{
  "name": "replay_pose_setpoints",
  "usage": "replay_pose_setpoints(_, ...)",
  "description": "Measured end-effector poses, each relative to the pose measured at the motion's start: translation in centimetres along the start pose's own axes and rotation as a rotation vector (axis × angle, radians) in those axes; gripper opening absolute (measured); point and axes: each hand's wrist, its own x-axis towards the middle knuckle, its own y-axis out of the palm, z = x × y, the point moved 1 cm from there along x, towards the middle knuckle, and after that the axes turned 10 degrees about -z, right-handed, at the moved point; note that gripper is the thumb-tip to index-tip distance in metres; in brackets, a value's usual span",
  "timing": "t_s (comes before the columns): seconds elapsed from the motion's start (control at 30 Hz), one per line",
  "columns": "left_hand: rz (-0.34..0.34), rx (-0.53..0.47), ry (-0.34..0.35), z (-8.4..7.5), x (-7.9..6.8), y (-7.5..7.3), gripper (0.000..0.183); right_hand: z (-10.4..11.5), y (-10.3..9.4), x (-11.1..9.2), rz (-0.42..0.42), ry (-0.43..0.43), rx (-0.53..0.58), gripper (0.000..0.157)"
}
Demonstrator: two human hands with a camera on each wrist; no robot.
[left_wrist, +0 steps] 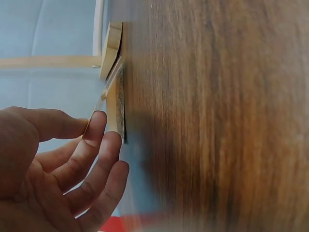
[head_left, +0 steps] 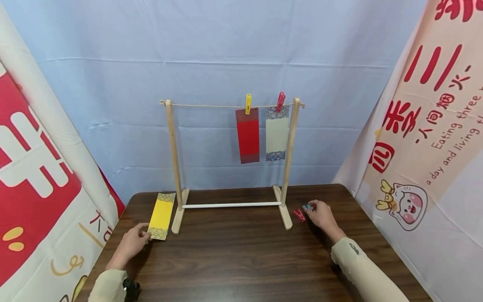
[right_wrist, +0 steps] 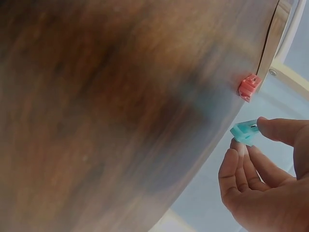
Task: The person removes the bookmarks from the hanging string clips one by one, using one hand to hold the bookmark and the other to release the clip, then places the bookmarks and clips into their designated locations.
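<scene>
At the table's left, my left hand (head_left: 132,243) pinches the near corner of a yellow paper card (head_left: 162,214) with patterned ends. The left wrist view shows its thumb and index finger meeting on the card's thin edge. Over on the right, my right hand (head_left: 321,216) holds a light blue clothespin (right_wrist: 245,131) between thumb and fingers. A pink clothespin (head_left: 299,215) lies on the table just left of that hand. On the rack's string (head_left: 207,105), a yellow clothespin (head_left: 248,104) holds a red card (head_left: 248,136), and a pinkish-red clothespin (head_left: 280,102) holds a white patterned card (head_left: 276,134).
The wooden rack (head_left: 173,155) stands upright at the back of the dark brown table (head_left: 234,260), its feet joined by a white rod (head_left: 232,205). A pale blue cloth (head_left: 226,42) hangs behind, with printed banners (head_left: 426,105) at the sides.
</scene>
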Motion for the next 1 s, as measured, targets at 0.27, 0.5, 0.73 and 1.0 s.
replay_pose_setpoints(0.27, -0.005, 0.035, -0.023, 0.1, 0.2, 0.2, 0.048, 0.0, 0.3, 0.0, 0.012, -0.008, -0.005, 0.038)
replay_pose_setpoints(0.5, -0.029, 0.092, -0.031, -0.3, 0.0, 0.2, 0.047, -0.3, 0.5, 0.2, 0.007, -0.015, -0.013, 0.038)
replay_pose_setpoints(0.73, -0.049, 0.127, -0.067, 0.0, -0.2, 0.4, 0.046, -0.3, 0.8, 0.3, 0.015, -0.019, -0.021, 0.036)
replay_pose_setpoints(1.0, -0.064, 0.173, -0.083, -0.1, -0.1, 0.6, 0.044, -0.7, 1.3, 0.4, 0.031, -0.005, -0.035, 0.035)
